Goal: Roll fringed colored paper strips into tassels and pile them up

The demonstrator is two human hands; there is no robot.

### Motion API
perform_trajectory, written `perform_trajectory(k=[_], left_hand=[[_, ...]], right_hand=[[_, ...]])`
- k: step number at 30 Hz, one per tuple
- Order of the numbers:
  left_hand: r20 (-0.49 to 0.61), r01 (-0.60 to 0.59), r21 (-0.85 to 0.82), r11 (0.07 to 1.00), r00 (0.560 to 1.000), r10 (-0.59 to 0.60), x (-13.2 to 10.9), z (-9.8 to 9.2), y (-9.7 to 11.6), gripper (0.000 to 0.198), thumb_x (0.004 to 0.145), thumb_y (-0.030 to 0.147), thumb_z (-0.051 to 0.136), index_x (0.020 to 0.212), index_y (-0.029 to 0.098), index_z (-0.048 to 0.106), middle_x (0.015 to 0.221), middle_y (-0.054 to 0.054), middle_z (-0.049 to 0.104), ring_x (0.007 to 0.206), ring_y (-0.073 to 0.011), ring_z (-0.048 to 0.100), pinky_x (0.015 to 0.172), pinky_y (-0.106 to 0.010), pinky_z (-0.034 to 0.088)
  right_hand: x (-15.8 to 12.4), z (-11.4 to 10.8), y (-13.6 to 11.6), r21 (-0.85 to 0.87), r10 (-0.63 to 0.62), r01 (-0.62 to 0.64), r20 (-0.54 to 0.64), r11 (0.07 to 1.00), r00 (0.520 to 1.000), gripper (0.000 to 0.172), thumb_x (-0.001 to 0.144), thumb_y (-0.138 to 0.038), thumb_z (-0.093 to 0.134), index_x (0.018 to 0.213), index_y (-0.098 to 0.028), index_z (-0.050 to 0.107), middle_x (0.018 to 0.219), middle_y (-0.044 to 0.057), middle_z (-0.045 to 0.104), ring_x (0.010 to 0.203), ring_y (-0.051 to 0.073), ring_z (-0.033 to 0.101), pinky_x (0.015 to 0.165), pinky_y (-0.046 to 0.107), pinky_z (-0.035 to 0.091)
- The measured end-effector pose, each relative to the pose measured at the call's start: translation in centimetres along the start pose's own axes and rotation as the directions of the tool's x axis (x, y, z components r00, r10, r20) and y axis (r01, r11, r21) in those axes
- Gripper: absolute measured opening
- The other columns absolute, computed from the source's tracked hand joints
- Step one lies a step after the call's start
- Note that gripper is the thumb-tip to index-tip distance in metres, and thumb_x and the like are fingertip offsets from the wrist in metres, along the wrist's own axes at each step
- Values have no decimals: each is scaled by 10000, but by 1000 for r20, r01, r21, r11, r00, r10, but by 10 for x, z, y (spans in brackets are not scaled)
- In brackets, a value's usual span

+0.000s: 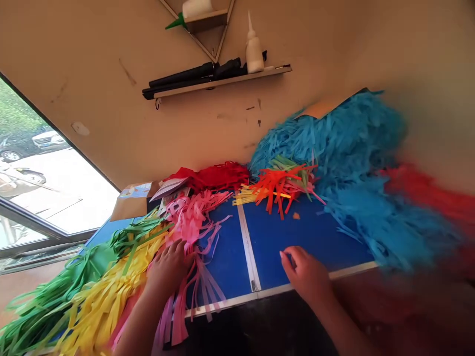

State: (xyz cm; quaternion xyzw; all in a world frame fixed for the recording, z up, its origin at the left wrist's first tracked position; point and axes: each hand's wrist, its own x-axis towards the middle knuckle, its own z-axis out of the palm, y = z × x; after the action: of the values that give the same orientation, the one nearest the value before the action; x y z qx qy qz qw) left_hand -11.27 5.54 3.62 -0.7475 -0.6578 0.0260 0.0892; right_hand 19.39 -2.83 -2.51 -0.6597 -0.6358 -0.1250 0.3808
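Fringed tissue-paper-like strips lie in coloured bunches on a blue table (226,237). My left hand (172,262) rests palm down on the pink fringe (187,217), its fingers spread over the strips. Beside it, yellow fringe (107,306) and green fringe (92,262) hang over the front left edge. My right hand (306,272) hovers near the front edge of the table, thumb and index finger curled together in a pinch. Whether anything thin is between those fingertips, I cannot make out. A small orange-red bundle of strips (280,185) lies beyond it.
A large blue fringe pile (334,138) fills the back right, with red fringe (419,188) beside it. More red fringe (222,175) lies by the wall. A cardboard piece (129,207) is at the left. Above, a shelf (222,81) holds a white glue bottle (254,53).
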Motion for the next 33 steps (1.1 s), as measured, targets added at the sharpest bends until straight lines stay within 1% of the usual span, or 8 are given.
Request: perform_trajectory(k=[3, 6, 8, 11, 13, 20, 28, 33], left_hand=[[5, 1, 30, 1000, 1000, -1, -6, 0, 5, 480, 869, 398, 371, 1211, 87, 501, 1270, -166, 514, 1167, -299, 482, 954, -448, 378], [-221, -49, 36, 998, 974, 56, -28, 4, 14, 498, 836, 446, 418, 1182, 104, 527, 1240, -155, 542, 1153, -306, 488, 959, -458, 378], [-366, -203, 2, 979, 911, 190, -46, 8, 28, 475, 843, 472, 413, 1181, 158, 527, 1217, -120, 566, 1110, -281, 524, 923, -435, 422], [-481, -499, -9, 867, 762, 433, -69, 13, 59, 413, 854, 469, 432, 1160, 213, 537, 1163, -81, 609, 1048, -235, 573, 858, -362, 481], [-501, -568, -24, 823, 719, 481, -76, 15, 78, 372, 857, 437, 450, 1140, 217, 549, 1143, -72, 622, 1025, -224, 588, 828, -338, 502], [-488, -522, -34, 852, 753, 442, -67, 26, 88, 317, 862, 396, 453, 1057, 189, 593, 1099, -75, 643, 993, -238, 604, 805, -369, 520], [-568, -551, 50, 833, 671, 478, -61, 36, 84, 363, 903, 410, 363, 1033, 165, 597, 1035, -80, 667, 928, -226, 629, 769, -357, 513], [-563, -554, 39, 832, 676, 476, -58, 42, 83, 370, 905, 422, 349, 1012, 183, 610, 1019, -66, 672, 905, -221, 638, 759, -358, 512]], right_hand=[[0, 0, -1, 2, -5, 5, -3, 1000, 1000, 323, 895, -352, 369, 703, -201, 580, 586, -21, 554, 460, 81, 470, 445, 210, 273], [1, -1, -1, 3, -10, 10, -6, 1000, 1000, 320, 895, -336, 367, 688, -202, 570, 580, -24, 542, 470, 81, 471, 459, 211, 275], [1, -2, -2, 1, -11, 11, -6, 1000, 1000, 317, 895, -327, 366, 683, -201, 566, 574, -24, 537, 477, 82, 474, 469, 213, 275], [2, -3, -2, -11, -7, 7, 11, 1000, 1000, 300, 891, -313, 373, 693, -199, 567, 577, -22, 540, 494, 85, 488, 479, 218, 274], [2, -4, -3, -20, 1, 0, 23, 1000, 1000, 287, 887, -306, 382, 696, -198, 567, 582, -21, 547, 505, 89, 498, 489, 221, 279], [3, -4, -2, 16, 29, -30, 63, 999, 998, 261, 878, -293, 395, 704, -200, 565, 620, -11, 580, 533, 100, 517, 495, 236, 271], [4, -7, -8, 25, 54, -57, 97, 998, 994, 230, 853, -288, 436, 689, -205, 574, 617, -22, 587, 535, 98, 524, 491, 220, 316], [39, -52, 45, -48, 154, -150, 75, 987, 985, 305, 881, -307, 362, 749, -197, 614, 712, 17, 639, 638, 117, 570, 587, 215, 412]])
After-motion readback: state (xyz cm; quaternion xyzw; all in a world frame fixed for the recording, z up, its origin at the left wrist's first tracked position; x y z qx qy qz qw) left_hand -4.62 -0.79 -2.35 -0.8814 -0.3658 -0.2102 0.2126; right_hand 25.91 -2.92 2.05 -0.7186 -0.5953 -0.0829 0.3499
